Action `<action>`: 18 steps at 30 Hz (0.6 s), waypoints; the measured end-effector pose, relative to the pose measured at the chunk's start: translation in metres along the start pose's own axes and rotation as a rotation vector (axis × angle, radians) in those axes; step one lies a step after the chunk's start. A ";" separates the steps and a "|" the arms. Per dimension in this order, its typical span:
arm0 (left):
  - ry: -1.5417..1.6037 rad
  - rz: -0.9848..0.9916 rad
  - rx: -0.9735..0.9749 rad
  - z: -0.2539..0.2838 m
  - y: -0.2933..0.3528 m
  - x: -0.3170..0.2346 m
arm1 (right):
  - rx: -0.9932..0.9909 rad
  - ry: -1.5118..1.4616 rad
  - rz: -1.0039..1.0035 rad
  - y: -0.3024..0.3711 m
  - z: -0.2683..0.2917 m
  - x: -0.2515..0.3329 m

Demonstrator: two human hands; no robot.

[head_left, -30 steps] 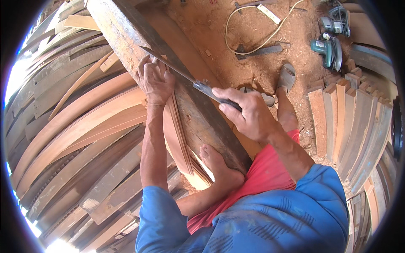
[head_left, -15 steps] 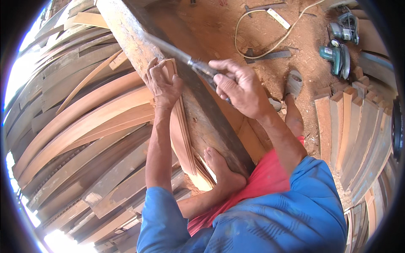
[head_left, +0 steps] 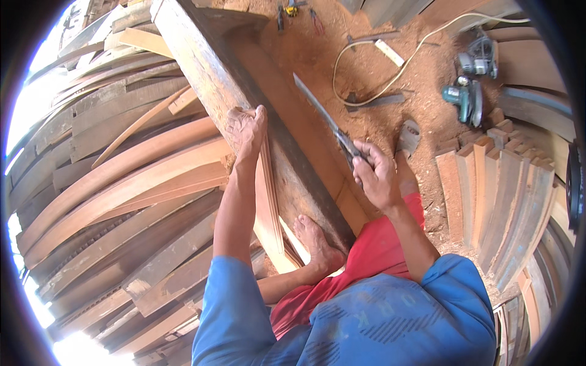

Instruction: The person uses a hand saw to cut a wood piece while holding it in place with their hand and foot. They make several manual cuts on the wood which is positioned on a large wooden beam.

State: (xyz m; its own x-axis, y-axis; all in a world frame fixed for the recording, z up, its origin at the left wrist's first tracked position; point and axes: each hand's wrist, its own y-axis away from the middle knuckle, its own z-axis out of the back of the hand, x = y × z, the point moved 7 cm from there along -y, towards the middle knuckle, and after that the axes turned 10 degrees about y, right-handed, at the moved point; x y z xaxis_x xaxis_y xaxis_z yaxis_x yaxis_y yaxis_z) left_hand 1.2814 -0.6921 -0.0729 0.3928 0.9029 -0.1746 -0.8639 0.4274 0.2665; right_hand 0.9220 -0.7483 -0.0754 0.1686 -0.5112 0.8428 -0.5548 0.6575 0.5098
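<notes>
My left hand [head_left: 246, 129] is wrapped round the top end of a narrow reddish wooden board [head_left: 264, 207], which appears layered along its edge. The board leans along the left side of a thick, worn wooden beam [head_left: 284, 161]. Over the beam's right side, my right hand [head_left: 377, 177] grips the dark handle of a tool with a long, narrow steel blade [head_left: 317, 105]. Its blade points up and away to the left, apart from the board; whether it is a chisel or a file I cannot tell. My bare foot [head_left: 314, 241] presses beside the board's lower part.
Curved wooden pieces [head_left: 122, 165] are piled on the left, and more stand stacked [head_left: 488, 189] at right. A green circular saw [head_left: 464, 100], a second power tool [head_left: 479, 58] and a white power strip [head_left: 389, 53] with its cord lie on the sawdust-covered floor.
My right hand has drawn the bladed tool back, right and nearer to me, away from the left hand. The left hand keeps its hold on the board. The view has shifted slightly.
</notes>
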 end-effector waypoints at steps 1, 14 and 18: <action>-0.002 -0.062 0.007 0.001 -0.005 0.003 | 0.009 0.026 0.011 0.010 0.002 0.013; 1.088 0.195 0.042 -0.046 -0.041 0.072 | -0.098 0.223 -0.041 0.052 0.010 0.047; 0.508 -0.235 -0.031 0.005 0.030 0.027 | -0.075 0.239 0.008 0.054 -0.019 0.045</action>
State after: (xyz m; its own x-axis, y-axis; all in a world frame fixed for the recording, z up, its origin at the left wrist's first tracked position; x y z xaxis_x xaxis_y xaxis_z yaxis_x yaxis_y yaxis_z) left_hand 1.2678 -0.6544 -0.0649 0.3813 0.6447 -0.6626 -0.7835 0.6058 0.1385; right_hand 0.9149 -0.7251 -0.0066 0.3569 -0.3661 0.8594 -0.4963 0.7051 0.5065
